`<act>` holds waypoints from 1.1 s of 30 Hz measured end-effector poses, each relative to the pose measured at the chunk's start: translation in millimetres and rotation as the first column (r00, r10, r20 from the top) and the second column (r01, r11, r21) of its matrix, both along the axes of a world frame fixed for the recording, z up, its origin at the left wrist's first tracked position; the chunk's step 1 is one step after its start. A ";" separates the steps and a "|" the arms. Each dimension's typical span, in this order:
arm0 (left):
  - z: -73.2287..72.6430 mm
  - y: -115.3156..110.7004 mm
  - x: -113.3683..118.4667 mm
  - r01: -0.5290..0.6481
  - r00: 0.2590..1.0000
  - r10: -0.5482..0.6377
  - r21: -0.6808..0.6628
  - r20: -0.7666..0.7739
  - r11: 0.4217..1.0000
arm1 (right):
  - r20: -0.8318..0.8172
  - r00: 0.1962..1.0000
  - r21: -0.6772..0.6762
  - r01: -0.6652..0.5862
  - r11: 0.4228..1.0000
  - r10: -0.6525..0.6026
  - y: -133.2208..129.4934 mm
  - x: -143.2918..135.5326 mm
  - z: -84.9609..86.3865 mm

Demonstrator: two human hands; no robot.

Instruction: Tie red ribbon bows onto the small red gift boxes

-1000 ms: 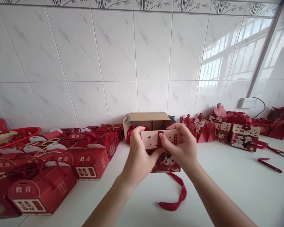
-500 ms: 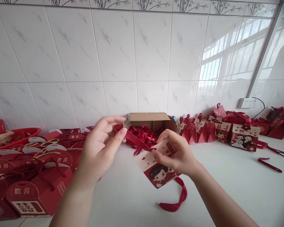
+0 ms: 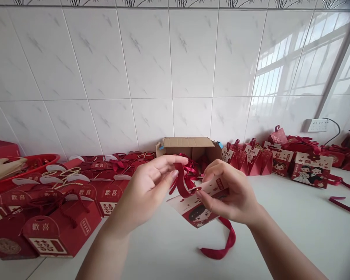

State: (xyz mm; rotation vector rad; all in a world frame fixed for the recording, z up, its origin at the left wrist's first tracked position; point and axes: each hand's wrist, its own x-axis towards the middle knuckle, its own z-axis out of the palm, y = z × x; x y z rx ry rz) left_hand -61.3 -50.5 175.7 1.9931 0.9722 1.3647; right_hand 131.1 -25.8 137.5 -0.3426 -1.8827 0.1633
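My left hand (image 3: 151,190) pinches a dark red ribbon (image 3: 181,181) between thumb and fingers. From there the ribbon curves down to the top of a red and white gift box (image 3: 202,214) printed with cartoon figures. My right hand (image 3: 229,190) grips that box by its upper part, with the thumb near the spot where the ribbon meets it. The ribbon's other end (image 3: 221,251) trails below the box and curls on the white table. Part of the box is covered by my right fingers.
Behind my hands stands an open cardboard box (image 3: 189,142) with red ribbons inside. Many red candy boxes (image 3: 67,225) crowd the left. More gift boxes (image 3: 310,171) line the right by the wall. Another person's hand (image 3: 6,169) reaches over a red basket (image 3: 51,158) at far left.
My left hand has come closer to my right, and the ribbon between them now sags in a loop. The gift box has tilted. Another person's hand has appeared over the basket.
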 end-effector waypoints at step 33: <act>1.6 -18.3 12.2 0.118 0.984 -0.117 0.001 -0.134 0.993 | -0.034 0.995 0.066 -0.092 0.994 0.094 -12.3 8.6 5.0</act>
